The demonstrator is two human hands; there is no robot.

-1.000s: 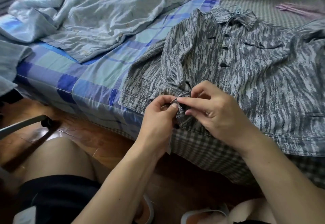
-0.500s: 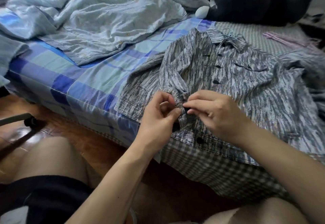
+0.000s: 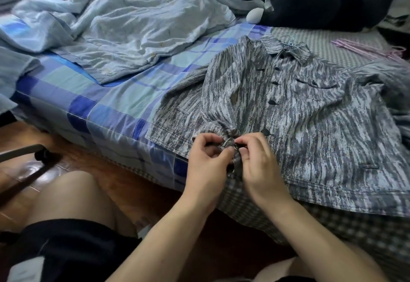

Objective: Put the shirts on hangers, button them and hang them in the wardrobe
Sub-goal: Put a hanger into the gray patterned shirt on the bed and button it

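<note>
Blue checked bedsheet (image 3: pixel 106 95) under my grey streaked shirt (image 3: pixel 321 131), laid flat near the bed's edge.
Both my left hand (image 3: pixel 208 162) and right hand (image 3: pixel 257 162) pinch its bunched front placket low down, fingertips almost touching.

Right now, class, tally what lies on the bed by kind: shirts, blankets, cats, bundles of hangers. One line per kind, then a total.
Grey patterned shirt, pinched by left hand and right hand: 1
Pale blue blanket: 1
Black cat: 1
Pink hanger bundle: 1
Total: 4
</note>
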